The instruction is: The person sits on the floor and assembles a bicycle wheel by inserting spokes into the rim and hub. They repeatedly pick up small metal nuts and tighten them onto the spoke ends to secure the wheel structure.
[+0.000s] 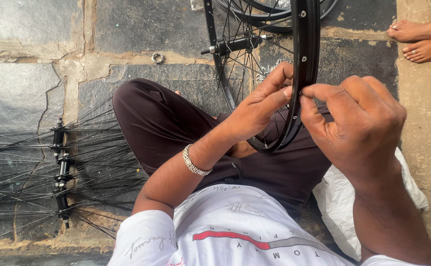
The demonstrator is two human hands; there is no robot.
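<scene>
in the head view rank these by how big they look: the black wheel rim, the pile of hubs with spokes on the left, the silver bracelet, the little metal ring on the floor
1. Black wheel rim, though it runs out of frame at the top and sits near the camera.
2. Pile of hubs with spokes; close to the rim in spread, so that order is unsure.
3. Silver bracelet.
4. Metal ring, farther off.
</scene>
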